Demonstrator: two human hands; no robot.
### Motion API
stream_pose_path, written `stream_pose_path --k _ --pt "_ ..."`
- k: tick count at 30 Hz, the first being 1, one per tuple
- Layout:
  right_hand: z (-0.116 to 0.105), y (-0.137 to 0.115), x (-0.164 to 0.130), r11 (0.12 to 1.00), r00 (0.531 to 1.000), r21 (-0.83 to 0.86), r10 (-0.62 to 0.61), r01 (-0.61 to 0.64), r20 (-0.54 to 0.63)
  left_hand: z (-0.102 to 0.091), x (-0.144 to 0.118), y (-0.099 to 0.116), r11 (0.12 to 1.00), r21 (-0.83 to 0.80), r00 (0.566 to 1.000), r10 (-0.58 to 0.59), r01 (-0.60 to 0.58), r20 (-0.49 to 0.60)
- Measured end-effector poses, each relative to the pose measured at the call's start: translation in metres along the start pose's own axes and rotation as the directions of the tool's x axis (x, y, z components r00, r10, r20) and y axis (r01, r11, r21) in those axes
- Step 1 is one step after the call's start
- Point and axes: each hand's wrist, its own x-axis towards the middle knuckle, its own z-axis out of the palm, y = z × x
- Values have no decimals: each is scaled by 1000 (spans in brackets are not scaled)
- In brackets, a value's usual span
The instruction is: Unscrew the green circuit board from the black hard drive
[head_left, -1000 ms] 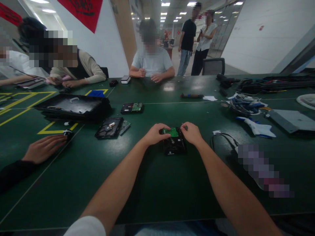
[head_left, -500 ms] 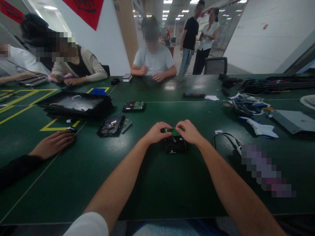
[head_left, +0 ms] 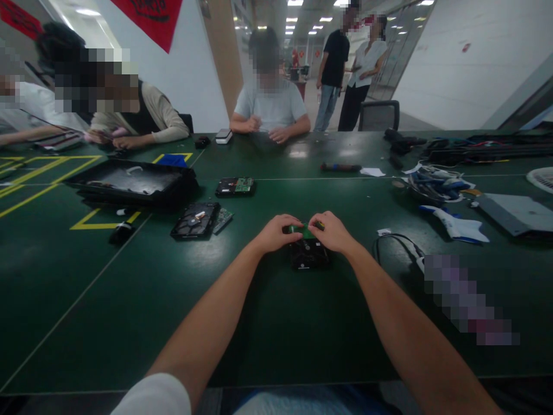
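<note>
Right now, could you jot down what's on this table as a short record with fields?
left hand: on the green circuit board, at its left end
right hand: on the board's right end
under the board: black hard drive lying flat
surface: dark green table
to the left: opened hard drive, another drive, black tray
to the right: cables

Hard drive (head_left: pixel 309 254) on table (head_left: pixel 276 323), circuit board (head_left: pixel 306 231) atop, second drive (head_left: pixel 195 220) far left.
</note>
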Motion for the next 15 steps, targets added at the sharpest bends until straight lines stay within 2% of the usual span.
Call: stream_pose_path --k 5,9,11,13,15 --pt "-6 0 -2 999 998 36 16 -14 -65 0 0 -1 1000 -2 1000 28 -28 -3" --pt "-14 5 -2 982 959 130 165 -138 -229 0 0 -3 999 0 999 36 -36 -6" --pt "-16 7 -3 970 941 154 223 -188 -253 0 0 -4 999 -6 999 45 -45 -2" --pt "-19 8 -6 964 950 148 248 -222 -188 0 -1 -4 999 -7 999 48 -48 -2" --pt "-26 8 -12 959 965 124 261 -255 -37 1 -1 -6 999 -1 999 45 -45 -2"
